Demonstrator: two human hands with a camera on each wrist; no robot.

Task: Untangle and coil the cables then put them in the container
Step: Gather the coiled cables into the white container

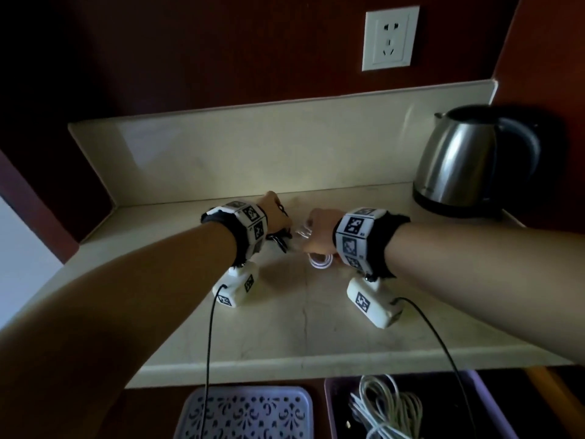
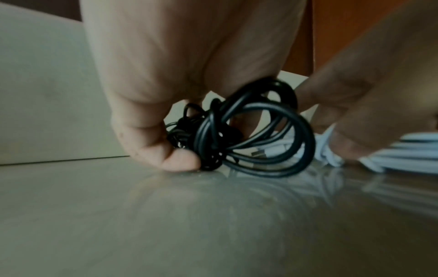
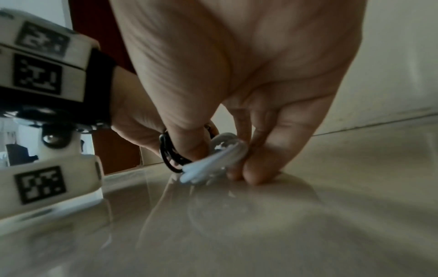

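right now the black cable [image 2: 249, 135] is a messy bunch of loops sitting on the desk [image 1: 285, 324], and the left hand [image 2: 166, 78] has it. the fingers [image 2: 180, 161] of that hand are curled around the bunch, with one fingertip pressed down on the desk just beside the loops. from the head view only a little bit of the black cable [image 1: 278, 239] peeks out under the left hand [image 1: 275, 213].

just beside it is the white cable [image 3: 213, 161]. the right hand [image 3: 249, 75] pinches it, with the thumb on one side and the fingers [image 3: 260, 168] on the other, and the fingertips touch the desk. more white loops [image 1: 319, 259] lie flat on the desk under the right hand [image 1: 319, 229]. the two hands are very close, and the black and white cables touch or nearly touch in the middle. a small plug end [image 2: 259, 154] of the white cable shows through the black loops.

each wrist has a band with black and white square marks and a small white camera box, with a thin black wire going down.

below the front edge of the desk there is a purple container [image 1: 493, 403] with a bundle of pale cable [image 1: 389, 410] in it. next to it lies a purple lid [image 1: 243, 413] with a lacy pattern. at the back right of the desk stands a shiny kettle [image 1: 465, 163], and a white wall socket [image 1: 391, 38] is up on the dark red wall.
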